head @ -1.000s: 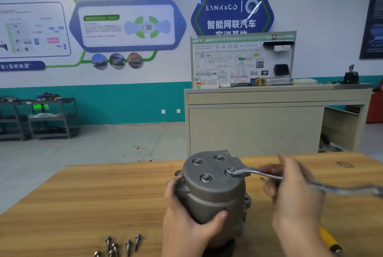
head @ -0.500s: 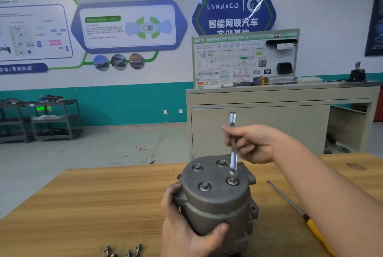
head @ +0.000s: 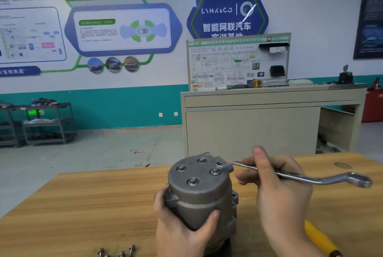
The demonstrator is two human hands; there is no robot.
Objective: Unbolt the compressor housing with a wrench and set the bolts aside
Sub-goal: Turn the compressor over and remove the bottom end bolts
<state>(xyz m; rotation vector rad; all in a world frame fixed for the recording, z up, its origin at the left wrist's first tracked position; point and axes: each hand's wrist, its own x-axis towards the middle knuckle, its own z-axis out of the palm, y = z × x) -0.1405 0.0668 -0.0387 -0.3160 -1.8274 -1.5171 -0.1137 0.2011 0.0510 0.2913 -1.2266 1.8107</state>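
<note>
A: What does the largest element show?
B: A wooden workbench [head: 83, 205] fills the lower field. On it, just below centre, the grey compressor housing [head: 199, 192] stands on end with its bolted face up.

A: How do the hands lie?
B: The left hand [head: 182, 225] wraps the housing's lower wall from 7 o'clock, thumb curled across the front. The right hand [head: 277, 186], at 3 o'clock of the housing, has its fingers closed round the shank of the offset ring wrench [head: 294, 175].

A: Where does the wrench sit?
B: Its near ring lies at the face's 2 o'clock edge; whether it seats on a bolt cannot be told. The free ring points to 3 o'clock.

A: And the small parts?
B: Four bolt heads show on the face, one being the seated bolt [head: 193, 181] at 6 o'clock. The loose bolts [head: 120, 252] lie at 8 o'clock of the housing, by the frame's bottom edge. A yellow screwdriver handle [head: 320, 240] lies at 4 o'clock.
</note>
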